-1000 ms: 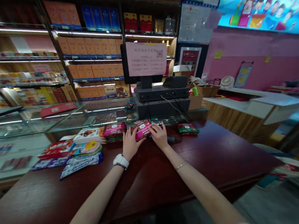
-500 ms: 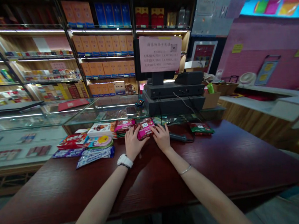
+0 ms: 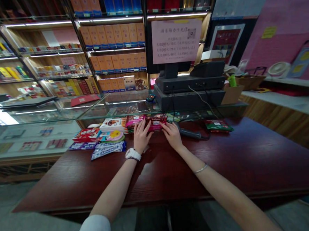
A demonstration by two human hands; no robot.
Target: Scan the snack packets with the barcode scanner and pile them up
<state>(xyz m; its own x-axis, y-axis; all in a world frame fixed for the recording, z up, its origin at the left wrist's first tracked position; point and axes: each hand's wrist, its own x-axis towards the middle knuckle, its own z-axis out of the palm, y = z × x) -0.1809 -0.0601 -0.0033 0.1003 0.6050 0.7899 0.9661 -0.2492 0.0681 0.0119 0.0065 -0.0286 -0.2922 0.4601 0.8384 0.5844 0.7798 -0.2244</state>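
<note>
A dark red and pink snack packet (image 3: 156,123) lies at the back of the brown table, against the glass case. My left hand (image 3: 142,138), wearing a white watch, rests at its left end with fingers spread. At the packet's right end, my right hand (image 3: 172,134) touches it with outstretched fingertips. Left of it is a similar pink packet (image 3: 135,120), partly behind my left fingers. Further left lie a white box with a food picture (image 3: 113,124), red packs (image 3: 86,135), a pack with a yellow cartoon (image 3: 114,135) and blue-and-white wrapped bars (image 3: 108,149).
A dark handheld device with a cable (image 3: 189,133) lies right of my right hand. Beyond it is a green and red packet (image 3: 218,125). Behind stands a monitor with a pink notice (image 3: 176,41) on a black base. Glass cases (image 3: 40,133) adjoin the table's left.
The snack packet, earlier tilted up between my hands, now lies flatter and farther back against the case. My fingers have loosened around it. The head view has tipped down.
</note>
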